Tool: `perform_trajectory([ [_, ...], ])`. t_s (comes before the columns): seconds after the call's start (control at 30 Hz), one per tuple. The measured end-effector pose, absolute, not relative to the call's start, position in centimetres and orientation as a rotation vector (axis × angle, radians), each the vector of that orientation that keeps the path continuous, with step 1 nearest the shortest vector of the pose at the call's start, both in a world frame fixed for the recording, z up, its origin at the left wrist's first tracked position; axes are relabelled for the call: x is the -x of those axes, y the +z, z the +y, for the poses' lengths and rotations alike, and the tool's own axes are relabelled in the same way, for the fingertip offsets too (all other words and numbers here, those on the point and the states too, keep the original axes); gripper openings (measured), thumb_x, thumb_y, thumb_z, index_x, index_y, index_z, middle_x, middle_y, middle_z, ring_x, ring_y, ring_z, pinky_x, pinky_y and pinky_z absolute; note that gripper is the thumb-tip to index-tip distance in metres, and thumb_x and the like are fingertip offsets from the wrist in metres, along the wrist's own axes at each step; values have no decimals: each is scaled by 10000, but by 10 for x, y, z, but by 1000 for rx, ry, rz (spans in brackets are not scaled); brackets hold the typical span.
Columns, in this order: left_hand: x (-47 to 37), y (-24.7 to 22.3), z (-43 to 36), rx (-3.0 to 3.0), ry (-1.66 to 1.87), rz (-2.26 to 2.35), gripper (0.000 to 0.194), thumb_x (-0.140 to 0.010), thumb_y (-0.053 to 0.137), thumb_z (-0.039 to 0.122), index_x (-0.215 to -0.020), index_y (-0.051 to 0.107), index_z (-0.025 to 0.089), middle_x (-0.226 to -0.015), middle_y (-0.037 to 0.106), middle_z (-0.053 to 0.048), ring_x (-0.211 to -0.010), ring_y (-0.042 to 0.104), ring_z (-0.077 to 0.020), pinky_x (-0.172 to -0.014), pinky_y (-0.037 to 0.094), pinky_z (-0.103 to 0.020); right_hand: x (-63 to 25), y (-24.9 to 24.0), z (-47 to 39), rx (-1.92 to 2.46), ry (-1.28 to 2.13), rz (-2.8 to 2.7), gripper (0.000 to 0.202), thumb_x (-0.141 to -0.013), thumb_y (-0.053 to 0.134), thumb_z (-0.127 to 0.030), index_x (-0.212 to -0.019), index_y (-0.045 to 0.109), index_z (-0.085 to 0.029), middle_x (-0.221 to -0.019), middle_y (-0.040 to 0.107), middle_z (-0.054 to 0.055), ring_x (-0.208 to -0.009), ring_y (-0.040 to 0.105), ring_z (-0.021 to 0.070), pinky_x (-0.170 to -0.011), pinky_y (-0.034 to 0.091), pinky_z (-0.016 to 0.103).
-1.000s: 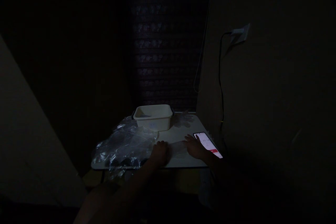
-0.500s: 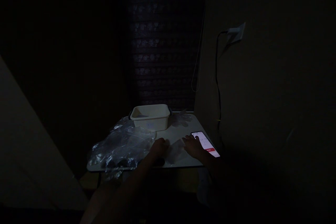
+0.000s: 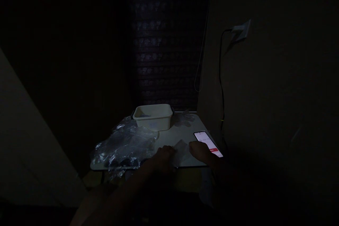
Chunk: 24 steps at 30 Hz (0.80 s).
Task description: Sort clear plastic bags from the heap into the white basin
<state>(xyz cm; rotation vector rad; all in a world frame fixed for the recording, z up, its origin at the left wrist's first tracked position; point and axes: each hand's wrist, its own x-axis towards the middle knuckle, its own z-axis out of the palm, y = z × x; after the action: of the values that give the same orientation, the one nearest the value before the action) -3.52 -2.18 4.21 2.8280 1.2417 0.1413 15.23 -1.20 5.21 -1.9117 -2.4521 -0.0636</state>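
In dim light, a small clear plastic bag [image 3: 181, 151] lies near the front edge of the table, between my two hands. My left hand [image 3: 164, 155] is closed at the bag's left side, fingers curled; the fingertips are dark and partly hidden. At the right side of the bag, my right hand [image 3: 200, 151] is closed in a pinch on its edge. Just beside the right hand lies a phone [image 3: 208, 141] with a lit screen, partly covered by that hand. A large crumpled sheet of clear plastic [image 3: 127, 144] spreads to the left of my left hand.
A white plastic tub [image 3: 155, 123] with dark handles stands at the back of the white table [image 3: 172, 136]. More crumpled clear plastic [image 3: 185, 117] lies right of it. A black cord [image 3: 220, 70] hangs from a wall outlet [image 3: 241, 31], beside a dark blind [image 3: 164, 49].
My left hand has shifted slightly down and right, its fingers now over the bag's left side. The right hand's fingers have curled in, and more of the phone's screen shows. The view has shifted a little.
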Motion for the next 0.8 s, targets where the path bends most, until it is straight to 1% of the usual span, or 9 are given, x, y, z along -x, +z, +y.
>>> perform_trajectory([
  [0.07, 36, 44, -27, -2908, 88, 1132, 540, -523, 537, 401, -996, 395, 183, -1005, 453, -79, -916, 398, -223, -756, 294, -343, -149, 53, -13, 1909, -58, -2448, 257, -704, 293, -217, -758, 537, -155, -763, 577, 90, -691, 528, 184, -506, 346, 251],
  [0.23, 28, 45, -30, -3027, 90, 1101, 182, -659, 418, 239, -822, 493, 202, -868, 531, -28, -863, 442, -178, -827, 184, -389, -143, 59, -10, 1932, -24, -2372, 243, -688, 319, -232, -733, 547, -162, -758, 583, 91, -711, 525, 177, -533, 351, 250],
  [0.3, 25, 46, -28, -3056, 110, 1129, 144, -675, 390, 207, -738, 516, 178, -793, 551, -40, -811, 468, -173, -802, 223, -366, -144, 62, -8, 1936, 3, -2303, 233, -679, 331, -245, -710, 548, -166, -759, 583, 90, -716, 524, 178, -539, 354, 253],
  [0.37, 23, 46, -25, -3049, 116, 1221, 166, -688, 367, 204, -693, 523, 148, -737, 559, -71, -743, 492, -180, -735, 286, -342, -148, 63, -6, 1966, 107, -2184, 225, -671, 346, -263, -676, 545, -158, -748, 585, 97, -698, 529, 177, -538, 361, 255],
  [0.43, 23, 49, -23, -2996, 126, 1374, 188, -699, 350, 200, -683, 524, 131, -709, 558, -92, -686, 506, -185, -662, 323, -324, -153, 65, -5, 1993, 424, -2033, 281, -686, 324, -312, -618, 533, -137, -682, 587, 108, -600, 539, 159, -508, 371, 248],
  [0.53, 25, 58, -22, -2901, 198, 1616, 186, -710, 329, 164, -716, 512, 132, -704, 549, -81, -657, 506, -174, -615, 337, -303, -161, 66, -5, 1851, 1240, -1787, 490, -714, 185, -453, -549, 505, -120, -566, 573, 102, -449, 517, 120, -451, 380, 231],
  [0.63, 25, 66, -24, -2925, 274, 1653, 176, -724, 322, 149, -787, 486, 148, -739, 530, -61, -681, 492, -161, -612, 338, -288, -160, 64, -6, 1491, 1953, -1527, 619, -672, 100, -566, -602, 511, -109, -603, 577, 105, -529, 538, 129, -500, 399, 243],
  [0.7, 21, 67, -26, -3008, 304, 1570, 166, -733, 330, 165, -811, 475, 151, -769, 517, -61, -710, 477, -163, -614, 337, -285, -155, 59, -6, 1267, 2144, -1342, 611, -668, 109, -572, -660, 506, -109, -661, 577, 104, -624, 544, 142, -563, 402, 268],
  [0.8, 15, 63, -31, -3122, 320, 1398, 167, -747, 331, 203, -816, 474, 152, -784, 505, -64, -743, 457, -174, -620, 334, -294, -143, 51, -3, 1074, 2064, -1148, 404, -717, 222, -442, -685, 483, -137, -658, 565, 47, -662, 532, 121, -624, 389, 282],
])
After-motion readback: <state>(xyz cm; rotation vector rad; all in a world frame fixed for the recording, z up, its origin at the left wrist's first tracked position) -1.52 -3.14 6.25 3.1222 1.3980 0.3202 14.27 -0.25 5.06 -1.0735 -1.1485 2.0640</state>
